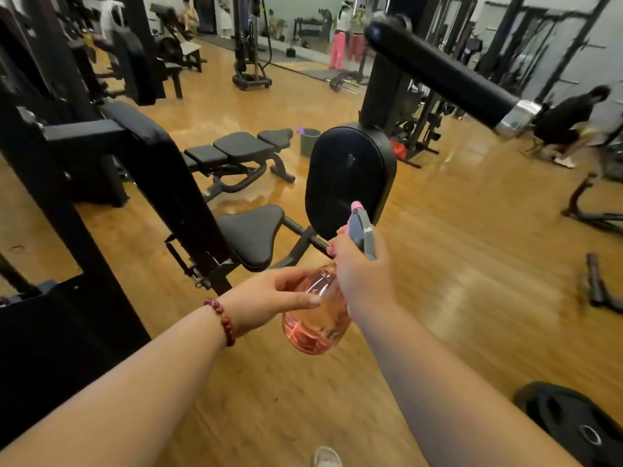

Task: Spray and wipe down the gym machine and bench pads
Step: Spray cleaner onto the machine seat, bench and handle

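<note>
A pink see-through spray bottle (315, 326) with a grey trigger head is held out in front of me. My right hand (362, 271) grips its neck at the trigger, nozzle pointing at the black oval arm pad (349, 178) of the gym machine. My left hand (269, 298) holds the bottle's body from the left side, thumb on its front. The machine's black seat pad (253, 234) and its tall back pad (158, 156) stand to the left. A flat bench (242, 146) with several black pads sits farther back. No cloth is in view.
A thick black padded bar (441, 72) crosses overhead at upper right. A green bucket (309, 141) stands on the wooden floor behind the arm pad. A weight plate (569, 426) lies at lower right. People sit and stand in the background. My shoe (326, 457) shows at the bottom.
</note>
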